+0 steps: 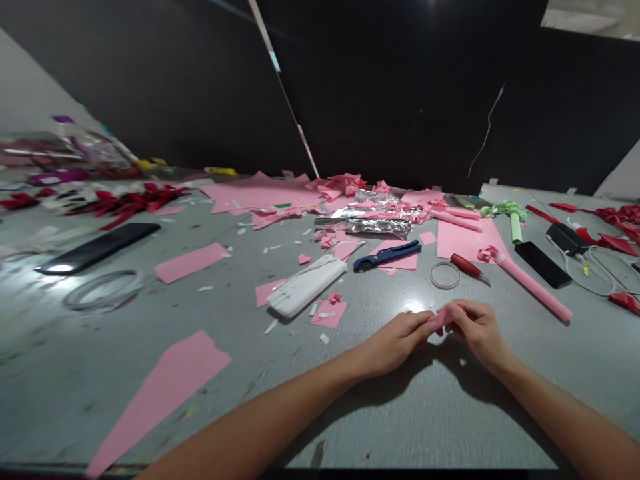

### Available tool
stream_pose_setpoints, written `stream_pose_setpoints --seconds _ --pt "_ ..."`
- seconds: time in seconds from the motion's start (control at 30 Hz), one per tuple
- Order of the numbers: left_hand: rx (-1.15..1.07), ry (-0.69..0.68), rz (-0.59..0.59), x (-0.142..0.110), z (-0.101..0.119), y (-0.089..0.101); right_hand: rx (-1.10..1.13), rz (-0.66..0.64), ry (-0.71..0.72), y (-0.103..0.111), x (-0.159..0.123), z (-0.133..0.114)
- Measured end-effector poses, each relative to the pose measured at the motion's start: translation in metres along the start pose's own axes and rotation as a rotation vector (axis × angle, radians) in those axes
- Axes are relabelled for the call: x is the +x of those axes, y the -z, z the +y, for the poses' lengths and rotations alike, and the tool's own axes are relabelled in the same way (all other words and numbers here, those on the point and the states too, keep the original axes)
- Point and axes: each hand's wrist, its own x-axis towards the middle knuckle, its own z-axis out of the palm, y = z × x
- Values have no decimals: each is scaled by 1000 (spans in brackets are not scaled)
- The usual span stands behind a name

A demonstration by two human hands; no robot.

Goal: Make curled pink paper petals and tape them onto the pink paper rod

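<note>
Between both hands is a small piece of pink paper, held just above the grey table. My left hand pinches its left end. At the other end, my right hand has closed its fingertips on the same paper, hiding part of it. Just beyond the hands lie a roll of thin tape and a red-handled craft knife. A rolled pink paper tube with a crumpled tip lies to their right.
A white power strip and a blue cutting tool lie left of centre. Pink paper scraps and crumpled foil line the back. At the right are a black phone and a cabled charger. A long pink sheet lies front left.
</note>
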Motion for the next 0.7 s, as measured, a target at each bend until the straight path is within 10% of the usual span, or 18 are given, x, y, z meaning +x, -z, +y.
stream_pose_setpoints --seconds 0.7 --pt "72 -3 53 2 -6 -1 100 -35 -54 2 4 4"
